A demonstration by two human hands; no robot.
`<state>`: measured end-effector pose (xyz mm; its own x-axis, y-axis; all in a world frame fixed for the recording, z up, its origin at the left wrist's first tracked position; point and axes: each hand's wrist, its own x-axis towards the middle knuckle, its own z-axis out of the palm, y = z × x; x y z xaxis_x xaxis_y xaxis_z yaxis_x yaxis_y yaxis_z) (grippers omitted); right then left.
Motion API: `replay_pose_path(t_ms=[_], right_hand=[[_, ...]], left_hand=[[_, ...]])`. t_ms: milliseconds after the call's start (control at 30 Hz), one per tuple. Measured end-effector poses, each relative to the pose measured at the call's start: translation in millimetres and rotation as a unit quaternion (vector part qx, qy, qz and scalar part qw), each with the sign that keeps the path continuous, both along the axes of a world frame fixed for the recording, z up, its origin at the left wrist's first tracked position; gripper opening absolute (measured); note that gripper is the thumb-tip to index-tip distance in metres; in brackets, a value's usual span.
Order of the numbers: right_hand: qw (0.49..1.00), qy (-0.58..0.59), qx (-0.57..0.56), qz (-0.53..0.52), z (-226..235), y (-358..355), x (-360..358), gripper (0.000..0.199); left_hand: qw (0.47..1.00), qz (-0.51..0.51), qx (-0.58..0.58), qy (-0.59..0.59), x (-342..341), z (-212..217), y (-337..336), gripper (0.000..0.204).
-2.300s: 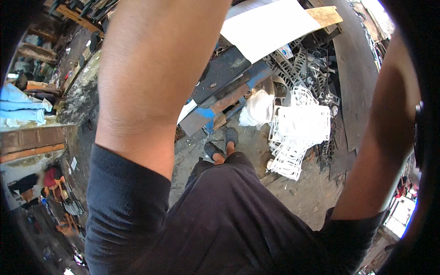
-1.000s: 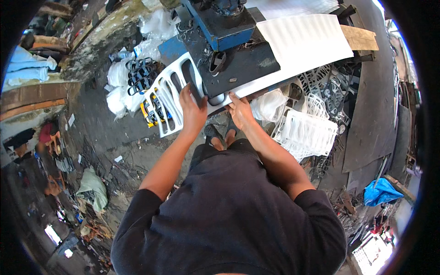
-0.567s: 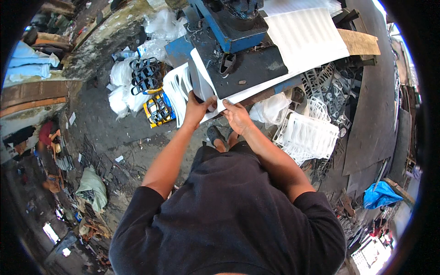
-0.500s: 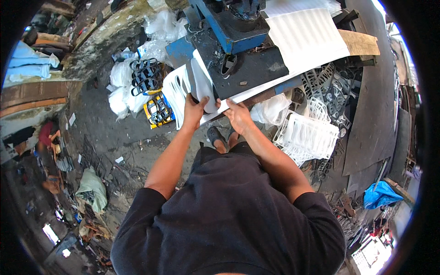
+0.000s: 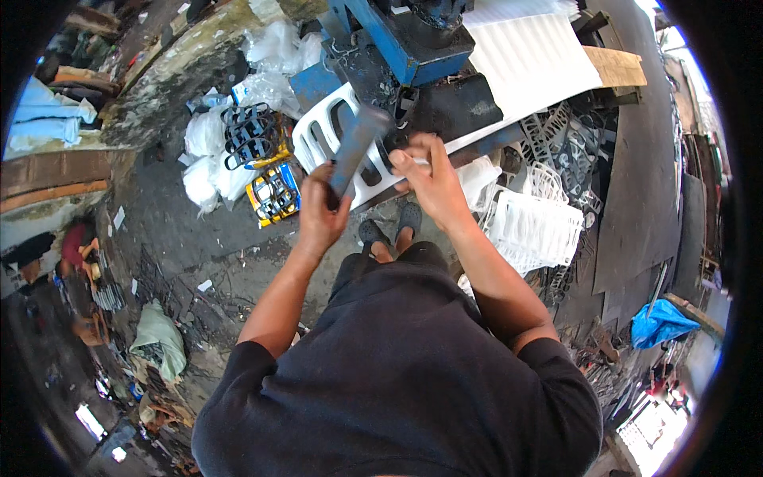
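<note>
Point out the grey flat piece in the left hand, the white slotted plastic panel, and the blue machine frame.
grey flat piece (image 5: pixel 355 147), head view, middle of its blade above the left hand.
white slotted plastic panel (image 5: pixel 322 135), head view, left bars.
blue machine frame (image 5: pixel 413 52), head view, front face.

Cluttered workshop yard in daylight.

The dirt floor (image 5: pixel 199 238) is dark and littered. A blue machine (image 5: pixel 401 40) stands at the top, with a white corrugated sheet (image 5: pixel 532 67) and a wooden board (image 5: pixel 616 67) to its right. White bags (image 5: pixel 211 155) lie left of the machine by a curved concrete kerb (image 5: pixel 159 60). White plastic grilles (image 5: pixel 536 230) are stacked at the right, next to dark metal sheets (image 5: pixel 636 215). A blue tarp (image 5: pixel 660 322) lies at the lower right; wooden planks (image 5: pixel 52 171) at the left edge.
</note>
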<state>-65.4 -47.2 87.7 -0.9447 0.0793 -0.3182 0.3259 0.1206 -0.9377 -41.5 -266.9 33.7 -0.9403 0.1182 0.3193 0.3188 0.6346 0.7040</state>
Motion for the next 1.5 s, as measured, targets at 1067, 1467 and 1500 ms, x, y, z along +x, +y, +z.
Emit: replay_pose_path(t_ms=[1067, 1467, 1500], right_hand=[[0.995, -0.097, 0.003, 0.000, -107, 168, 82, 0.046], [0.951, 0.000, 0.307, -0.031, -410, 370, 2, 0.042], [0.959, -0.042, 0.280, -0.011, -434, 368, -6, 0.042]], left_hand=[[0.949, -0.285, 0.031, -0.131, 35, -31, 148, 0.082], [0.942, -0.169, -0.054, -0.285, 66, -130, 188, 0.077], [0.938, -0.163, -0.063, -0.300, 69, -138, 191, 0.077]])
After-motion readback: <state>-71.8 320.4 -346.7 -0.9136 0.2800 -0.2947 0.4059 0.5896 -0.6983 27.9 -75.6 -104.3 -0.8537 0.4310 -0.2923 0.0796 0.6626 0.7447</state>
